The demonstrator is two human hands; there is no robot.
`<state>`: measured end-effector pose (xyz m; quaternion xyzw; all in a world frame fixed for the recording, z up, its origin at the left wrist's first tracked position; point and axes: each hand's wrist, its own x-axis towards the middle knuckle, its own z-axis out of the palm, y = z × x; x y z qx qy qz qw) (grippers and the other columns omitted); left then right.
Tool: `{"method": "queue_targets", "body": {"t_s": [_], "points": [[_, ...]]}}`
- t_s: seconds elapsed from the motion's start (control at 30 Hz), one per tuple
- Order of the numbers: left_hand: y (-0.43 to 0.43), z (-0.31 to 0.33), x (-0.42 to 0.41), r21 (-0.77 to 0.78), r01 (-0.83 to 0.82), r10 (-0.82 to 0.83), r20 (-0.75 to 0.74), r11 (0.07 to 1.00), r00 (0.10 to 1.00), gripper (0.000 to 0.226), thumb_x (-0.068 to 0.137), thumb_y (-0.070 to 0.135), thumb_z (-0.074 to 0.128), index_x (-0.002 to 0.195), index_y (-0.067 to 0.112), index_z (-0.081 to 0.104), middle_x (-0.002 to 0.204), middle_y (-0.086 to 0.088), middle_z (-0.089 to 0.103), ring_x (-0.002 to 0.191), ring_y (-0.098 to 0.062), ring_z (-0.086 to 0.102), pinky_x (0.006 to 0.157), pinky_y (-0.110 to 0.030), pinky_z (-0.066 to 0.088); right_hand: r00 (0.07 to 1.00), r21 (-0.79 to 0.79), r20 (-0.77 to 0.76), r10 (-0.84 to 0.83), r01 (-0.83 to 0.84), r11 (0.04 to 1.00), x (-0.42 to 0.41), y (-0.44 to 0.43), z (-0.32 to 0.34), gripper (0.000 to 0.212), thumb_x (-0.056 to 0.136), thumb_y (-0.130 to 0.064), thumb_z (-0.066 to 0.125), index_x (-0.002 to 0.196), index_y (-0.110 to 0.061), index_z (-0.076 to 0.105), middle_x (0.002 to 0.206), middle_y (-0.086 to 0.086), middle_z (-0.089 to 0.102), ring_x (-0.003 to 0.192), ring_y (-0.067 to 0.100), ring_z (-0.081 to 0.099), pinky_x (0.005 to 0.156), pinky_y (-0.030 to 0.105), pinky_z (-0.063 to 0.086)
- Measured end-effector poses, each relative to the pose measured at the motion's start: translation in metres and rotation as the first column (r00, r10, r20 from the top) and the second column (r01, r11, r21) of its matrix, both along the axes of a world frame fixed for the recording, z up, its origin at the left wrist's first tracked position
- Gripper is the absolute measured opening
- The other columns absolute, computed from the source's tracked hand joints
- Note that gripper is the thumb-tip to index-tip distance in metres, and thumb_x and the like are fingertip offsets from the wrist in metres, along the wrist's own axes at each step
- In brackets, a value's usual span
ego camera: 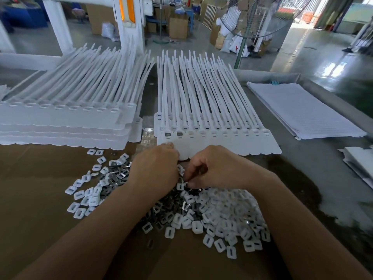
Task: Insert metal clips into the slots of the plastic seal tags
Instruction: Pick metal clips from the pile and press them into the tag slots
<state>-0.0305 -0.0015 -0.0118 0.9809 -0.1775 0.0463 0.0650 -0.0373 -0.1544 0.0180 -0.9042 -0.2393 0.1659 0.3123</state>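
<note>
Nearby, a taller stack of seal tag strips lay left of the working strip of plastic seal tags, and a stack of lined paper lay well apart to the right on the grey table. A green fan pole stood behind. Cardboard cartons stood on the far floor; their contents could not be seen.

The working strip's two leftmost slots showed grey metal. A brown cardboard sheet bore a loose pile of metal clips mixed with white plastic caps.

Both hands covered the pile's far edge. The left hand curled downward, one fingertip touching the strip's near edge; whether it pinched anything could not be told. The right hand, with curled fingers, pinched a small dark piece.
</note>
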Motion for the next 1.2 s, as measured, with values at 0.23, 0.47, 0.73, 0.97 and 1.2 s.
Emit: {"method": "queue_targets", "body": {"t_s": [0.23,0.47,0.73,0.97,1.2], "points": [[0.0,0.002,-0.001,0.004,0.003,-0.003,-0.027,1.0,1.0,0.019,0.083,0.013,0.044,0.096,0.014,0.058,0.109,0.001,0.053,0.096,-0.021,0.057,0.078,-0.038,0.051,0.998,-0.088,0.065,0.005,0.001,0.996,-0.001,0.008,-0.005,0.015,0.077,-0.018,0.072,0.092,-0.019,0.074,0.073,-0.019,0.06,0.064,-0.011,0.052,0.061,0.003,0.042],[0.001,0.001,-0.001,-0.008,0.01,-0.01,-0.026,1.0,1.0,0.02,0.083,0.012,0.041,0.094,0.014,0.058,0.107,0.001,0.053,0.094,-0.021,0.057,0.078,-0.037,0.051,0.991,-0.066,0.126,-0.054,0.063,0.996,0.0,0.007,-0.008,0.012,0.091,-0.016,0.054,0.091,-0.015,0.065,0.086,-0.006,0.064,0.077,0.007,0.058,0.066,0.019,0.044],[-0.001,0.001,-0.003,-0.026,-0.033,0.033,-0.002,0.999,0.999,0.034,0.082,0.012,0.042,0.111,0.016,0.06,0.124,0.0,0.054,0.106,-0.021,0.057,0.084,-0.039,0.051,0.922,0.276,0.072,-0.382,0.349,0.896,0.011,-0.005,-0.008,0.021,0.093,-0.014,0.051,0.078,-0.027,0.059,0.073,-0.009,0.064,0.063,-0.003,0.061,0.06,0.01,0.049],[0.0,-0.002,-0.002,-0.044,-0.042,0.043,0.017,0.998,0.999,0.036,0.083,0.013,0.043,0.115,0.018,0.059,0.126,0.002,0.053,0.109,-0.02,0.055,0.086,-0.035,0.049,0.865,0.282,0.172,-0.471,0.415,0.865,0.042,-0.008,0.001,0.01,0.085,-0.02,0.066,0.09,-0.015,0.072,0.077,-0.008,0.067,0.065,-0.001,0.058,0.06,0.012,0.047],[-0.002,0.0,-0.003,-0.028,-0.017,0.019,0.067,0.999,0.998,0.026,0.083,0.012,0.042,0.101,0.015,0.06,0.11,0.003,0.056,0.094,-0.019,0.058,0.061,-0.027,0.039,0.832,0.247,0.151,-0.534,0.491,0.835,0.065,0.001,-0.011,0.012,0.087,-0.009,0.06,0.083,-0.018,0.065,0.071,-0.011,0.058,0.066,-0.001,0.054,0.061,0.014,0.041]]}}
